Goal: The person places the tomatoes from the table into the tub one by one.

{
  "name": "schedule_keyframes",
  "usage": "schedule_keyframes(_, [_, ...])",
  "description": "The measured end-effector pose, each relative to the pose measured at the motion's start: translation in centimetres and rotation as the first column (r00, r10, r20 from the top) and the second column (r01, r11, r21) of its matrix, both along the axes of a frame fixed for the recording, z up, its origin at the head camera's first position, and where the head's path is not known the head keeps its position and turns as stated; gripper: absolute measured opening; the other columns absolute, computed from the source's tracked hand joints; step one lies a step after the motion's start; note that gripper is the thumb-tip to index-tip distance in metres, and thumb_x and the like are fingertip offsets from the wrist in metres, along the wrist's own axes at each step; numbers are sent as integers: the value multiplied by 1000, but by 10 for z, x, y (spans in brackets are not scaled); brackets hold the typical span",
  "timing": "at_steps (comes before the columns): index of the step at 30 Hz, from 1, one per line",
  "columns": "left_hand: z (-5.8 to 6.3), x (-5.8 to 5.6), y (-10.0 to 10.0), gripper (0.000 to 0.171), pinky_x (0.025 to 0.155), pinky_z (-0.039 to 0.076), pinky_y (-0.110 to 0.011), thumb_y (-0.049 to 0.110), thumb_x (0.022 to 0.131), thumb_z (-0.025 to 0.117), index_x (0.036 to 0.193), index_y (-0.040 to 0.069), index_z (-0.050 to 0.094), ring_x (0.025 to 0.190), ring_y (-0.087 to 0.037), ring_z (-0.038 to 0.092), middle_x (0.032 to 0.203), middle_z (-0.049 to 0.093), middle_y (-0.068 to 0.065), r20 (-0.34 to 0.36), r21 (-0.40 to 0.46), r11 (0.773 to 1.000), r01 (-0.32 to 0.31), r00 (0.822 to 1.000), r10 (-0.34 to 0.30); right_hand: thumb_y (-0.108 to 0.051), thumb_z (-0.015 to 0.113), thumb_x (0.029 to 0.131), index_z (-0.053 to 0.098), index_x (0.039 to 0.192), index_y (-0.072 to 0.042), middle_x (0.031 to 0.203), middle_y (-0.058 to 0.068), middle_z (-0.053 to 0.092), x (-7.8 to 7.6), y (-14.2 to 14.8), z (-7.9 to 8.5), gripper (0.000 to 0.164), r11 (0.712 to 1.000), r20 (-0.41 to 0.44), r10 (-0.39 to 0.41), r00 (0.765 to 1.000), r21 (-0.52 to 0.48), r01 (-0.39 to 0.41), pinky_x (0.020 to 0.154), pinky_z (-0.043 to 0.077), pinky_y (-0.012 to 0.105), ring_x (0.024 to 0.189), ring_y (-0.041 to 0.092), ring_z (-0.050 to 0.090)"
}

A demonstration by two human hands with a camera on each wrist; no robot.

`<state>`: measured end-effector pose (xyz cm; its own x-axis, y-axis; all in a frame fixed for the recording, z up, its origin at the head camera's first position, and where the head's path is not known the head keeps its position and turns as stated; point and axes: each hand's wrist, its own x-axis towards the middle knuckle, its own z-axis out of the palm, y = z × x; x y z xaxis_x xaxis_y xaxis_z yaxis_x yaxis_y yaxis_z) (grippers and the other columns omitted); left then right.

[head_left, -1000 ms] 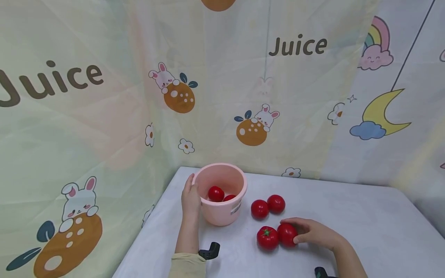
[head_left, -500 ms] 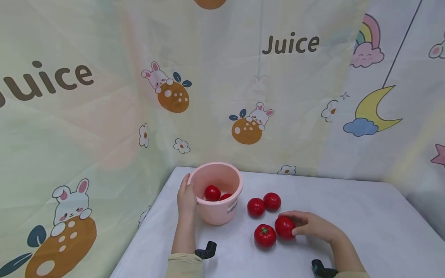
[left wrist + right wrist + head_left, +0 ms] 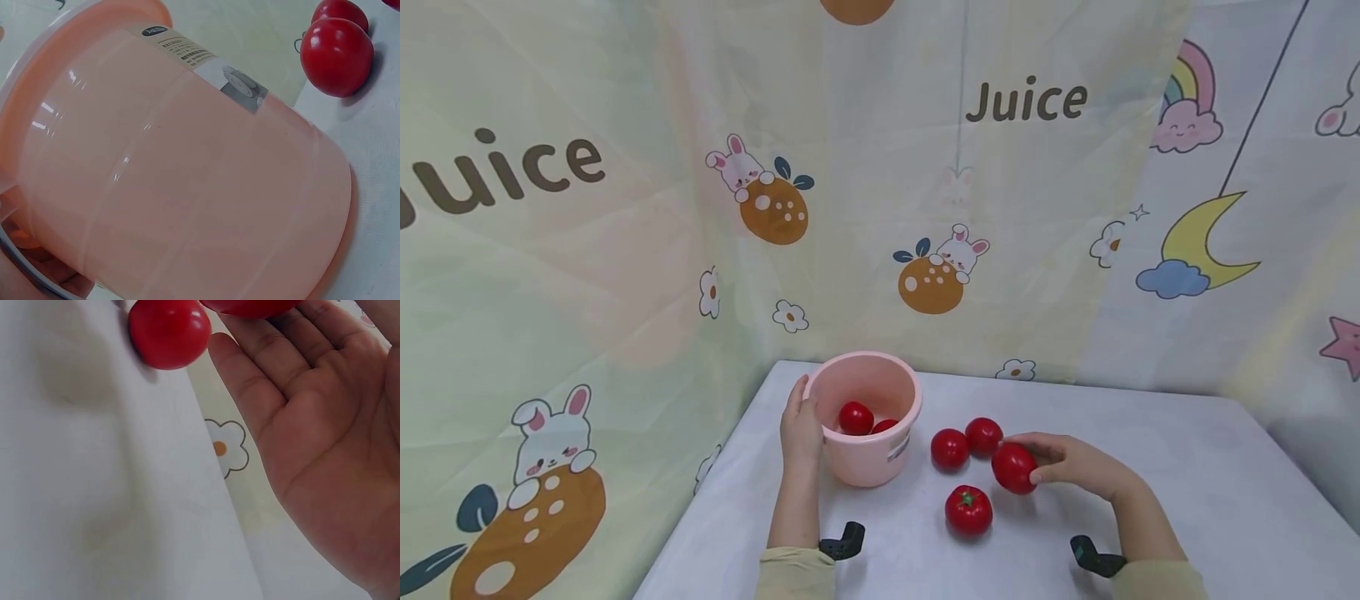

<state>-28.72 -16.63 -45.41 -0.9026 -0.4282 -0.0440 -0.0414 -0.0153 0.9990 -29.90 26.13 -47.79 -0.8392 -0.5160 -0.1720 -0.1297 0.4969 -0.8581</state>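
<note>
A pink bucket [image 3: 859, 460] stands on the table, its mouth tipped a little toward the head camera. My left hand [image 3: 801, 429] grips its left side; in the left wrist view, fingers [image 3: 53, 267] show beside the handle [image 3: 28, 269]. Inside the bucket lie two red tomatoes, one in full view [image 3: 856, 418] and one partly hidden by the rim. My right hand [image 3: 1082, 467] pinches a red tomato [image 3: 1013, 467] between thumb and fingers, raised off the table. In the right wrist view this tomato [image 3: 253, 305] is mostly cut off at the top.
Two tomatoes, a near one [image 3: 950, 450] and a farther one [image 3: 983, 437], sit side by side right of the bucket. Another tomato [image 3: 968, 511] with a green top stands nearer the front. Patterned cloth [image 3: 1037, 192] hangs behind the white table [image 3: 1187, 467].
My right hand has lifted its tomato away from the green-topped one, up and toward the back. My left hand stays on the bucket. The head view has shifted slightly.
</note>
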Motion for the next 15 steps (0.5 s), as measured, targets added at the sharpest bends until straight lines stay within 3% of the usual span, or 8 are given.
schedule_keyframes(15, [1, 0, 1, 48, 108, 45, -51, 41, 103, 40, 150, 45, 34, 148, -23, 31, 158, 36, 11, 6, 2, 1000, -5, 1000, 5, -34, 77, 83, 52, 142, -20, 141, 14, 54, -8, 1, 16, 66, 1000, -16, 23, 1000, 7, -22, 87, 54, 39, 126, 31, 50])
